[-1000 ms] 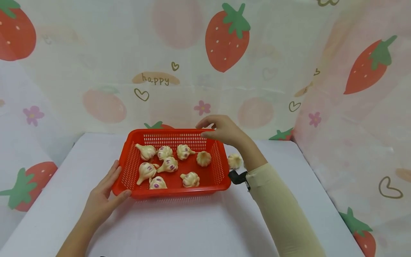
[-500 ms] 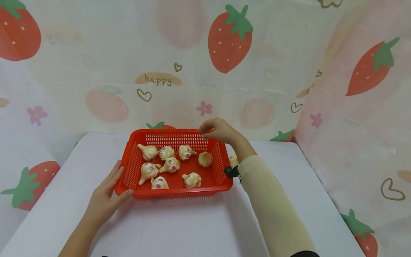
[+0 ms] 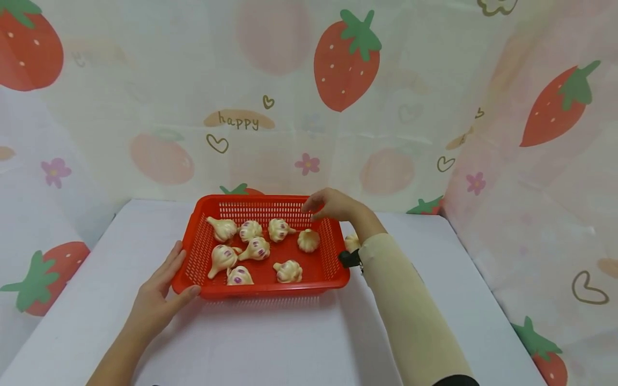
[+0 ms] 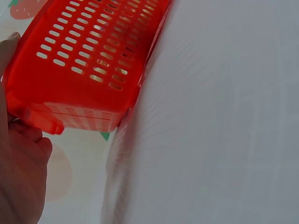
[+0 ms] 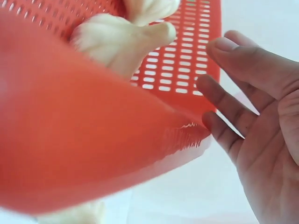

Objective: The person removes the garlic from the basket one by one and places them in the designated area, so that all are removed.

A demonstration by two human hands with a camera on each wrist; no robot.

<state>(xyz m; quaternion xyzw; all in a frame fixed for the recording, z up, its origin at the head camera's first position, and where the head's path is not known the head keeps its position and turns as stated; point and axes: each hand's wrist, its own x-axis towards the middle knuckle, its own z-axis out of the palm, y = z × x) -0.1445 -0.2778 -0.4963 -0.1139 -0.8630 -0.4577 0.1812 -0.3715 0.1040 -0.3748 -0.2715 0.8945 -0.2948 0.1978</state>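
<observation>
A red plastic basket [image 3: 270, 291] with slotted walls stands on the table and holds several garlic bulbs [image 3: 288, 271], cream with purple marks. At its front left corner the left hand [image 3: 156, 300] grips the rim. The left wrist view shows that thumb over the rim and the other fingers [image 4: 35, 135] bent beneath it. The right hand [image 3: 338, 205] is at the back right corner, its loosely bent fingers around the rim and nothing held. In the right wrist view, its fingertips [image 5: 210, 122] lie right at the basket's edge, with thumb and fingers apart.
Another garlic bulb [image 3: 352, 243] lies on the white-covered table [image 3: 270, 343] just right of the basket, partly hidden by the right arm. A strawberry-print curtain [image 3: 289, 134] hangs behind and along both sides.
The right hand has come down a little at the back right corner, and its forearm has shifted left over the bulb outside. The left hand keeps its place on the basket.
</observation>
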